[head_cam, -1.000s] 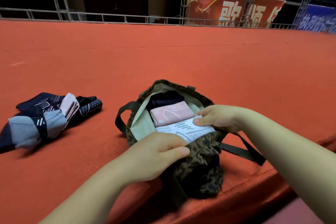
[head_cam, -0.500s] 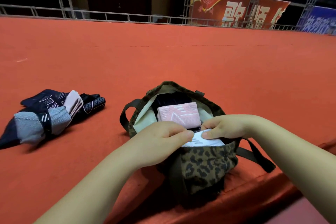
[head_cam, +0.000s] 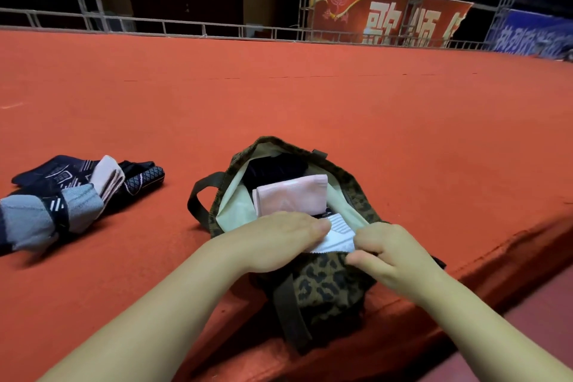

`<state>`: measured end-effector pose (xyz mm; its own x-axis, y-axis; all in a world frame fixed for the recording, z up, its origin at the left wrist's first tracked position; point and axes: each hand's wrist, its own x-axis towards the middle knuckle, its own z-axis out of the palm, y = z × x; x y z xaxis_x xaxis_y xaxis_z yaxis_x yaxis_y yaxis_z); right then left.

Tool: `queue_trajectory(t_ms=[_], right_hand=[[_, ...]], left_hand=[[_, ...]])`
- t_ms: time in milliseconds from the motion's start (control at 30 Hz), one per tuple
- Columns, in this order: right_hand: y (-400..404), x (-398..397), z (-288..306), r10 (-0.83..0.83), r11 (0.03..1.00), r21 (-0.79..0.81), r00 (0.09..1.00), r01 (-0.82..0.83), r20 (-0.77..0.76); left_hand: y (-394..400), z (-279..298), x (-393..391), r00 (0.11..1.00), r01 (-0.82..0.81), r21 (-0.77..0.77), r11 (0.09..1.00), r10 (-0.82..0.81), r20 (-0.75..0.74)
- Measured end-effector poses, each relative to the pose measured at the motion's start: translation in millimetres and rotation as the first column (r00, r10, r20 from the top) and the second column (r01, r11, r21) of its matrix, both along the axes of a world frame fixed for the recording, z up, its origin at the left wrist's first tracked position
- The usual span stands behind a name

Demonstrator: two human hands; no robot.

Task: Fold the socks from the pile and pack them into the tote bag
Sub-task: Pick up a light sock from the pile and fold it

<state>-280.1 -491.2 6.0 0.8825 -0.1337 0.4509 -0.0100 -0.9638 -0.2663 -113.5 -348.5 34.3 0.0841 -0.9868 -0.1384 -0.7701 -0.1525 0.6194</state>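
A leopard-print tote bag (head_cam: 325, 279) with a cream lining stands open on the red surface near its front edge. Inside it lie a dark folded sock (head_cam: 273, 169) at the back, a pink folded sock (head_cam: 291, 195) in the middle and a white patterned sock (head_cam: 338, 236) at the front. My left hand (head_cam: 279, 239) lies flat with straight fingers pressing on the white sock. My right hand (head_cam: 390, 251) pinches the bag's near rim, thumb outside on the print. The sock pile (head_cam: 71, 195), dark, grey and pink, lies to the left.
The red carpeted platform (head_cam: 310, 96) stretches far back to a metal railing (head_cam: 186, 29). Its front edge (head_cam: 483, 276) drops off just beside the bag on the right. The bag's dark strap (head_cam: 198, 195) loops out on its left side.
The white sock has sunk deeper into the bag. My left hand has flattened onto it, and my right hand has shifted from the sock to the bag's near rim.
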Motion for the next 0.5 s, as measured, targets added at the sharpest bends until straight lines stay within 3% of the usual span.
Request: queue_trajectory(t_ms=[100, 233, 333, 367, 433, 500], right_hand=[[0.6, 2.6, 22.8, -0.050, 0.994, 0.104, 0.986, 0.033, 0.159], [-3.2, 16.0, 38.5, -0.072, 0.981, 0.177, 0.996, 0.079, -0.043], [-0.7, 21.0, 39.5, -0.012, 0.954, 0.293, 0.987, 0.059, -0.160], [-0.3, 22.6, 41.5, 0.008, 0.934, 0.354, 0.985, 0.055, -0.173], [-2.2, 29.6, 46.2, 0.023, 0.906, 0.420, 0.989, 0.041, -0.144], [-7.7, 41.4, 48.1, 0.024, 0.895, 0.443, 0.986, 0.051, -0.162]], left_hand=[[-0.2, -3.3, 7.8, 0.961, -0.078, 0.143, 0.987, 0.112, -0.252], [-2.8, 0.2, 16.9, 0.944, -0.080, 0.197, 0.977, 0.137, -0.299], [-5.5, 4.7, 22.1, 0.882, -0.252, 0.033, 0.967, 0.244, -0.403], [-6.2, 5.7, 24.9, 0.872, -0.348, -0.090, 0.933, 0.287, -0.396], [-7.7, 4.5, 37.0, 0.921, -0.389, -0.351, 0.852, 0.357, -0.156], [-9.4, -0.4, 51.7, 0.899, -0.373, -0.445, 0.814, 0.437, 0.045]])
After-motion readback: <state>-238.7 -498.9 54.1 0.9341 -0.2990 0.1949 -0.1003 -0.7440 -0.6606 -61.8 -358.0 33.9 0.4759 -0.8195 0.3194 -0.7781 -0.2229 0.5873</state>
